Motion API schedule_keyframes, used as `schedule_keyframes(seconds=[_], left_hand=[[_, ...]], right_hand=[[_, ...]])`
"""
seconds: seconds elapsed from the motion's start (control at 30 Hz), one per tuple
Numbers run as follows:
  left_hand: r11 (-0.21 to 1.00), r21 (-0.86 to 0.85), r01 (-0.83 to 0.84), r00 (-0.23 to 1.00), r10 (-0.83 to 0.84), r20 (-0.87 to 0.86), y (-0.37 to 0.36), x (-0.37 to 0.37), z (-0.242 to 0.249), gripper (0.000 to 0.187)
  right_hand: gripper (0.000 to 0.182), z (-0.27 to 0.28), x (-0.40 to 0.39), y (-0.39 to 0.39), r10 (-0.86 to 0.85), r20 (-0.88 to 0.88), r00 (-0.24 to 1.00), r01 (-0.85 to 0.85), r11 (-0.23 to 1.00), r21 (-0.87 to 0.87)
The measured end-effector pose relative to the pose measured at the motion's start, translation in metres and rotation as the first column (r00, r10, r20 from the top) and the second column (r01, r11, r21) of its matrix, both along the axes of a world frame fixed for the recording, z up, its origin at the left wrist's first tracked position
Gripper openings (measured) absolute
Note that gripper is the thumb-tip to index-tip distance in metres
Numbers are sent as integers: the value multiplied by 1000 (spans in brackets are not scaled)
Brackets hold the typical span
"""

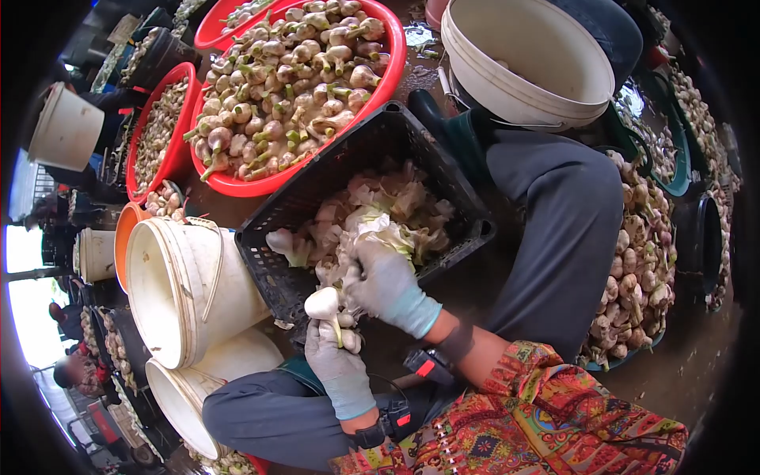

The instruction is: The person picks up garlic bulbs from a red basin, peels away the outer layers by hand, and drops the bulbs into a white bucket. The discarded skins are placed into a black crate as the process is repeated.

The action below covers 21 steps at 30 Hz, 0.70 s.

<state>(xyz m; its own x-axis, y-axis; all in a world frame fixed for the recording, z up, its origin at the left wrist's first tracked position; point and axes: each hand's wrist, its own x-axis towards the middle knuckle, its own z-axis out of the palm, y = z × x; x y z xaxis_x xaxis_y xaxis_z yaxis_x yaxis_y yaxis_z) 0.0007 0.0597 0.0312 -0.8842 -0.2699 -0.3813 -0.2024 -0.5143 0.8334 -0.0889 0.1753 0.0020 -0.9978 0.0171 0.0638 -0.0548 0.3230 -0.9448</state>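
Note:
My left hand (pixel 336 368), in a grey-white glove, is closed around a garlic bulb (pixel 322 303) with a clean white skin and a short pale stem. At least one other garlic bulb (pixel 350 340) shows against the same hand's fingers. My right hand (pixel 388 286), gloved too, is curled just above and to the right of that bulb, over the near edge of a black plastic crate (pixel 443 158). What its fingers hold is hidden. Papery garlic skins (pixel 396 194) lie heaped in the crate, some right beyond my right fingers.
A red tub (pixel 396 47) piled with untrimmed garlic bulbs stands beyond the crate. White buckets (pixel 237 269) stand at the left, and another large white bucket (pixel 522 95) at the upper right. A garlic heap (pixel 633 277) lies beside my bent leg. A person (pixel 79 372) sits far left.

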Motion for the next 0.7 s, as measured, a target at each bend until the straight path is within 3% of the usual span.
schedule_keyframes(seconds=[0.03, 0.07, 0.13, 0.23, 0.27, 0.3, 0.33, 0.37, 0.4, 0.43, 0.47, 0.5, 0.53, 0.6, 0.67, 0.7], left_hand=[[998, 47, -49, 998, 47, 37, 1, 0, 1, 28], [998, 44, -52, 998, 51, 26, -2, 1, 0, 28], [928, 366, -69, 997, 78, -11, -11, 3, 1, 33], [834, 506, -221, 975, 192, 110, -47, -14, 28, 35], [790, 611, -50, 988, 130, -87, -79, -27, 35, 34], [843, 504, -185, 929, 318, -189, -110, -37, 43, 34], [848, 517, -117, 839, 362, -405, -128, -53, 68, 41], [801, 539, -260, 762, 513, -396, -121, -70, 101, 51], [864, 483, -145, 745, 416, -521, -123, -88, 111, 59], [943, 282, -176, 787, 307, -535, -123, -114, 112, 55], [978, 67, -196, 828, 201, -524, -121, -146, 110, 51], [981, -147, -128, 914, 59, -401, -114, -180, 103, 46], [939, -344, -26, 970, -60, -237, -104, -213, 94, 42], [732, -656, 187, 973, -231, 20, -62, -268, 77, 32], [550, -691, 469, 864, -447, 231, -64, -329, 22, 33], [434, -745, 506, 836, -461, 298, -69, -356, -12, 38]], right_hand=[[14, 0, -5, 8, 5, 40, 999, -7, 998, 63], [15, -4, -7, 10, -38, 79, 996, 38, 999, -3], [17, -15, -7, 13, -11, 175, 985, 1, 999, 54], [21, -16, -2, 14, 46, 241, 970, -61, 997, 57], [23, -19, 2, 14, 79, 313, 946, -96, 995, 40], [26, -29, 5, 12, 137, 338, 931, -128, 991, -50], [26, -32, 6, 11, 164, 380, 910, -154, 986, -58], [22, -28, 7, 10, 148, 348, 926, -153, 988, -11], [20, -24, 8, 9, 130, 316, 940, -149, 988, 35], [20, -24, 9, 8, 136, 268, 954, -154, 987, 50], [21, -27, 8, 6, 144, 218, 965, -161, 985, 65], [22, -25, 7, 6, 159, 217, 963, -170, 985, 33], [21, -20, 6, 9, 215, 278, 936, -213, 976, -37], [21, -20, 2, 13, 248, 320, 914, -244, 968, -53], [22, -22, -2, 14, 284, 374, 883, -279, 958, -69], [22, -18, -6, 15, 289, 378, 880, -271, 957, -99]])
